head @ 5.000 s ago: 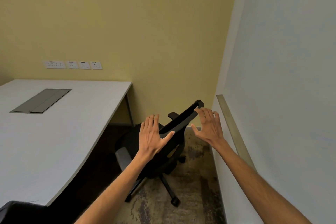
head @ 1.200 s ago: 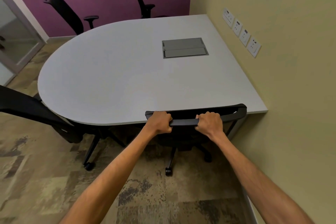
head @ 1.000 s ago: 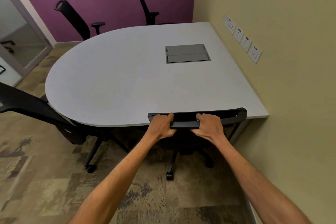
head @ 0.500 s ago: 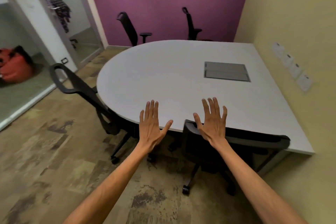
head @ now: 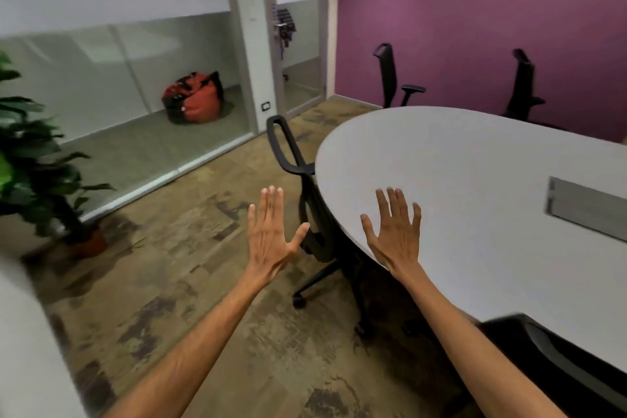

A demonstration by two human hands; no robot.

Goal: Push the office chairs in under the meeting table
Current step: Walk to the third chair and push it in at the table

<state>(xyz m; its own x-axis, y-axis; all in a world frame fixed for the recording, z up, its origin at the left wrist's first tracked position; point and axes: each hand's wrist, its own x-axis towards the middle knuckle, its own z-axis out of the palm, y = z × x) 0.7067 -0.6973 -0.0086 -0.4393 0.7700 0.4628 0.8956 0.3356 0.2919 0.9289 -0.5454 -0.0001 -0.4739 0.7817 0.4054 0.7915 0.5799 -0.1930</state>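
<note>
Both hands were spread flat and held nothing: the left hand [head: 271, 237] hung over the floor, the right hand [head: 395, 234] over the near edge of the meeting table [head: 475, 187]. The next chair [head: 298, 173] stood at twelve o'clock from the left hand, angled, its seat partly under the rim. A push on its back might have jammed an armrest against the tabletop (the armrests were hidden). Two far chairs [head: 386, 75] at one o'clock stood beyond the table; another at five o'clock was cut off.
</note>
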